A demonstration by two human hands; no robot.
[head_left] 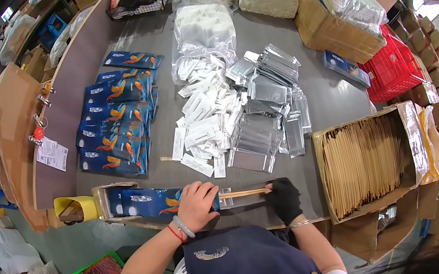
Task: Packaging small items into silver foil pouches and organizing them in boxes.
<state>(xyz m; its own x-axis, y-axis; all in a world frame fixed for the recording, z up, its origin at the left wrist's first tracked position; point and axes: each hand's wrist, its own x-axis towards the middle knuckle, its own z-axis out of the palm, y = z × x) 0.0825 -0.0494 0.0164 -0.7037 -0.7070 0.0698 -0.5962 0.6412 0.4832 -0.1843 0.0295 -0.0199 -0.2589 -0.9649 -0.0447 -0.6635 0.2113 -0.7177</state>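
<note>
My left hand (198,204) presses on the right end of a blue printed pouch (150,202) with an orange bird on it, its fingers closed over the edge. The pouch is in a low cardboard box at the table's front edge. From its right end stick out thin wooden sticks (242,193). In a black fingerless glove, my right hand (284,198) pinches their far end. Under the sticks lies a clear plastic sleeve (246,201). How far the sticks reach into the pouch is hidden by my left hand.
Stacked blue pouches (110,125) lie left. Mid-table are heaped small white packets (206,122) and silvery clear sleeves (270,95). A cardboard box of wooden sticks (366,166) stands right. A yellow container (76,209) sits front left; a red crate (390,66) is beyond the right edge.
</note>
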